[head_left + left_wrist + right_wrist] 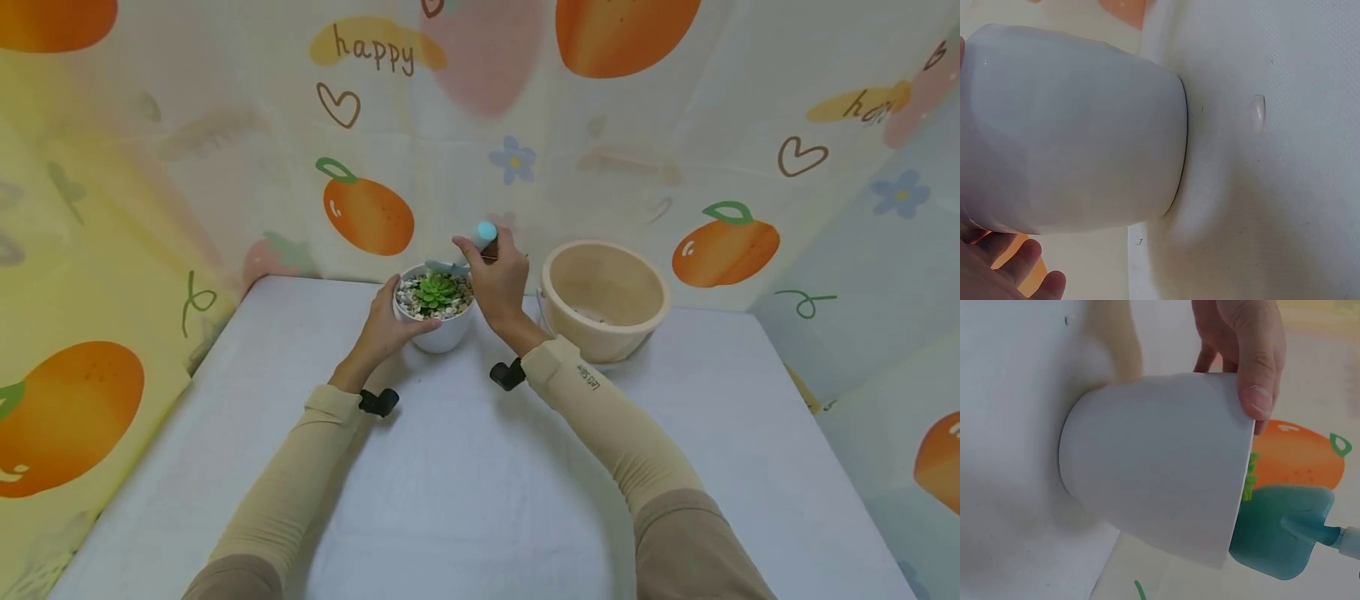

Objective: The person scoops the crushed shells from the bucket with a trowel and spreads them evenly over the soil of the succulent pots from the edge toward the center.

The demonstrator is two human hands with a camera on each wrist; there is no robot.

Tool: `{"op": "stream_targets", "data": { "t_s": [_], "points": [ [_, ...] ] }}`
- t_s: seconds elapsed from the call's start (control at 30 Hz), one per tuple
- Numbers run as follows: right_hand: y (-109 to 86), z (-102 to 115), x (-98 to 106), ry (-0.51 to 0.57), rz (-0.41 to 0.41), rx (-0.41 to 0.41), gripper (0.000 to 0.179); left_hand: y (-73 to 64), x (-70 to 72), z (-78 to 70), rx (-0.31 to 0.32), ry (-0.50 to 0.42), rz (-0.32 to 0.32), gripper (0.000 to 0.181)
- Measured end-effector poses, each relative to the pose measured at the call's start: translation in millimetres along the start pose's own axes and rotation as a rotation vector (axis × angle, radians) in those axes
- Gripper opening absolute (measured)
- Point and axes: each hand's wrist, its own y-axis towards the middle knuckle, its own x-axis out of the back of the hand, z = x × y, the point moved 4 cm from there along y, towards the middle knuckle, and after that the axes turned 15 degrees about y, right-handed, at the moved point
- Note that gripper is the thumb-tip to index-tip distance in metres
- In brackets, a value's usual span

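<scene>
A white flower pot (444,337) stands upright on the table, filled with pale pebbles (408,302) around a green succulent (437,289). My left hand (381,332) grips the pot at its left side. In the right wrist view, the thumb lies over the rim with other fingers behind it. My right hand (501,282) holds a small trowel by its light blue handle (486,233), above the pot's right side. The teal trowel blade (1282,531) is at the rim, near the succulent's leaves; its tip is hidden behind the pot wall in the right wrist view.
A beige bucket (606,337) with a few specks inside stands right of the pot, close to my right forearm. One small pale pebble (1259,114) lies on the white tablecloth (465,492). A fruit-printed curtain (450,125) hangs behind the table.
</scene>
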Motion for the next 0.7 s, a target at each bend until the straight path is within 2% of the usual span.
{"op": "stream_targets", "data": {
  "t_s": [0.27,0.4,0.57,0.7],
  "points": [
    [4.2,6.6,3.9,0.058,-0.04,0.003,0.036,-0.3,-2.2,0.0,-0.005,-0.041,-0.006,0.114],
    [5.4,4.9,5.2,0.052,-0.052,0.002,0.035,-0.6,-3.1,-0.2,-0.01,-0.058,-0.011,0.113],
    [2.4,-0.9,3.3,0.049,-0.021,-0.039,0.036,-0.9,-3.6,0.5,-0.004,-0.071,-0.007,0.113],
    [0.7,-2.6,0.1,0.096,0.009,-0.064,0.036,-0.3,-4.0,1.0,-0.002,-0.075,-0.001,0.114]
  ]
}}
